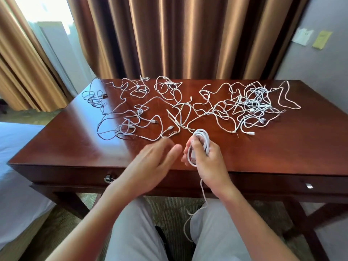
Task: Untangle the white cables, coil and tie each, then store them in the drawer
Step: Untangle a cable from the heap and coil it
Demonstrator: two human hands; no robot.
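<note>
The right hand (pixel 204 159) grips a partly wound coil (pixel 200 142) of white cable: the thumb lies across the front of the loops and the fingers curl round them from behind, so the bundle is clamped upright just above the near edge of the desk (pixel 263 147). The left hand (pixel 150 162), just beside the coil on its left, is spread, fingers straight and apart, holding nothing; it is motion-blurred, so whether the fingertips brush the desk cannot be told. From the base of the coil a loose tail (pixel 202 194) hangs below the desk edge, past the drawer front (pixel 254 182), and trails over the right leg. The step in hand appears to be coiling the first cable; it is neither fully wound nor tied. The next move probably calls for the left hand to take the hanging tail and lay further turns onto the coil while the right hand keeps the loops from springing apart, then to bind the bundle. Beyond the coil, toward the far edge of the desk, the remaining cables (pixel 250 104) lie loose and overlapping across the whole width, densest to the right. The drawer below the coil is closed.
</note>
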